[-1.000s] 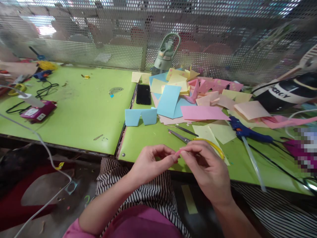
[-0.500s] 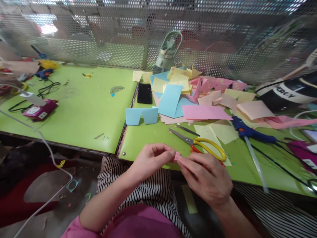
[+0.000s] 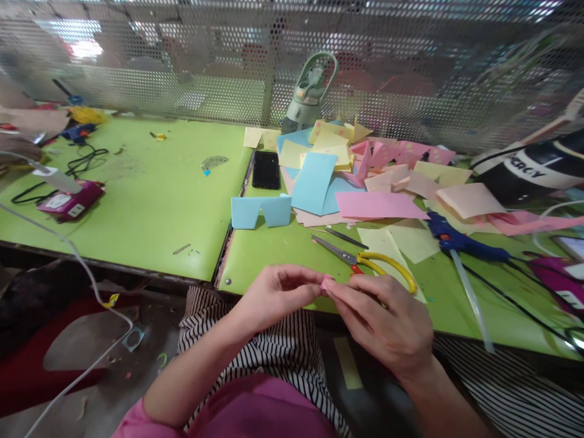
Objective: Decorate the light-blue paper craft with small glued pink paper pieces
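Near the table's front edge, a tiny piece of pink paper (image 3: 326, 281) is pinched between the fingertips of both my hands. My left hand (image 3: 280, 296) closes on it from the left, thumb against fingers. From the other side my right hand (image 3: 385, 319) grips it too, partly covering the scissors (image 3: 387, 267) with yellow and red handles. Just behind them lies a thin dark pointed tool (image 3: 347, 238). A folded blue paper shape (image 3: 261, 212) with a notch stands farther back. The pink piece's exact shape is too small to make out.
A heap of coloured paper (image 3: 314, 182) spreads over the back right beside a phone (image 3: 266, 170) and a green bottle (image 3: 303, 109). A blue glue gun (image 3: 465, 240) with its cord lies at right. At left sits a purple power socket box (image 3: 73, 201).
My right hand has shifted slightly to the right and down, its fingers covering more of the scissors' red handle. Both hands keep their pinch on the pink paper.
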`<state>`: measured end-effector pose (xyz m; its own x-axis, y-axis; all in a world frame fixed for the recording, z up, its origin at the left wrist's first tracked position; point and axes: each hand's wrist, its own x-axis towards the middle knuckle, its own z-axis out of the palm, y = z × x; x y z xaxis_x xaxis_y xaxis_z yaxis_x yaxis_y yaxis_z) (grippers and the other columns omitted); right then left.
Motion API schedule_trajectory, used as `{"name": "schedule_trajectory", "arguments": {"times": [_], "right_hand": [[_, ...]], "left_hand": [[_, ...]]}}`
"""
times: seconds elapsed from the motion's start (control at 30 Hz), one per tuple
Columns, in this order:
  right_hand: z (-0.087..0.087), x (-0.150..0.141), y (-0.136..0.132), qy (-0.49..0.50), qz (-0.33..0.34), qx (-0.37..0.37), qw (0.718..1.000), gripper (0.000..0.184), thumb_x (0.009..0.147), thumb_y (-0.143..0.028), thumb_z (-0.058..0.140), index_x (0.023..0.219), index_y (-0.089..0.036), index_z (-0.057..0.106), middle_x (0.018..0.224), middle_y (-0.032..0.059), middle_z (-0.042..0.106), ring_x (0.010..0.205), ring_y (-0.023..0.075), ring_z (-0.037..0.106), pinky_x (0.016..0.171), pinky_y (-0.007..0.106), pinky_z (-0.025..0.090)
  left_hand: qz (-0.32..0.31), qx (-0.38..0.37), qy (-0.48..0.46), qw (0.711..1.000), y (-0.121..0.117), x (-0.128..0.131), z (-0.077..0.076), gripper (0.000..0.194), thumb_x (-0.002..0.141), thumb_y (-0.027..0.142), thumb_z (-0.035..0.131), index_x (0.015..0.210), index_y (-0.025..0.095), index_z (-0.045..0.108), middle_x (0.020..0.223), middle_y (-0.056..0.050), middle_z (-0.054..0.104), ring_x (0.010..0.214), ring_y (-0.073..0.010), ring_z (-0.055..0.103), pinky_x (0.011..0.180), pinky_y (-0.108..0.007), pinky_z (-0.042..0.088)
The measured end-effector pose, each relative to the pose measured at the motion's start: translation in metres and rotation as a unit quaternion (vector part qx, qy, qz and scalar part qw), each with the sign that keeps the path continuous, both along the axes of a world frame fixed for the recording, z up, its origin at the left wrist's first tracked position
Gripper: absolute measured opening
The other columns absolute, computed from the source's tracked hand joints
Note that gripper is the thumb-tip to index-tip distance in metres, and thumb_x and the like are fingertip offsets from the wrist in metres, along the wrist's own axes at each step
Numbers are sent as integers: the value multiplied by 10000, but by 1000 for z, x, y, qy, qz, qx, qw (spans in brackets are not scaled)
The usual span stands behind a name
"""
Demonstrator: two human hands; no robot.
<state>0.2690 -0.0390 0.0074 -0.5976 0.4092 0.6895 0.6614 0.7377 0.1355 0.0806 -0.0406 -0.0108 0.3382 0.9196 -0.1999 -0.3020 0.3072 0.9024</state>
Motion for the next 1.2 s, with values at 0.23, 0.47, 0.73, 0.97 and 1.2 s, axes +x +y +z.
{"name": "schedule_trajectory", "arguments": {"times": [0.23,0.47,0.73,0.97,1.2], "right_hand": [[-1,1,1,-13,18,-2,1000,279,822,-115,687,1096,-166,671,818,57,662,676,170,589,588,309,482],[2,-2,-5,150,-1,-193,970,235,879,-136,612,1077,-252,659,914,33,639,779,162,619,594,277,498],[13,1,0,206,67,-504,836,175,892,-278,617,1056,-296,678,907,4,609,587,100,486,474,227,422],[12,1,-1,218,77,-554,800,101,897,-336,632,889,-247,681,785,-1,588,585,107,494,500,235,413],[10,1,-3,232,70,-543,804,111,911,-347,618,872,-254,664,769,-3,589,624,126,542,510,240,436]], "left_hand": [[14,-1,-21,1000,1,1,-2,217,736,308,786,880,147,766,904,-61,770,831,-154,688,832,-288,531],[-2,6,-45,999,0,2,-8,229,758,344,786,859,142,745,835,-53,750,808,-148,685,813,-284,520],[-48,-1,-110,993,-3,0,-6,420,769,204,789,1140,165,596,717,17,706,730,-109,665,748,-242,479],[-97,-21,-121,988,-3,-4,-2,492,753,200,802,1185,160,569,727,6,702,710,-107,650,717,-234,463],[-97,-22,-142,985,-3,-3,-4,425,766,155,770,1150,153,588,742,-3,706,735,-110,662,746,-237,480]]}}
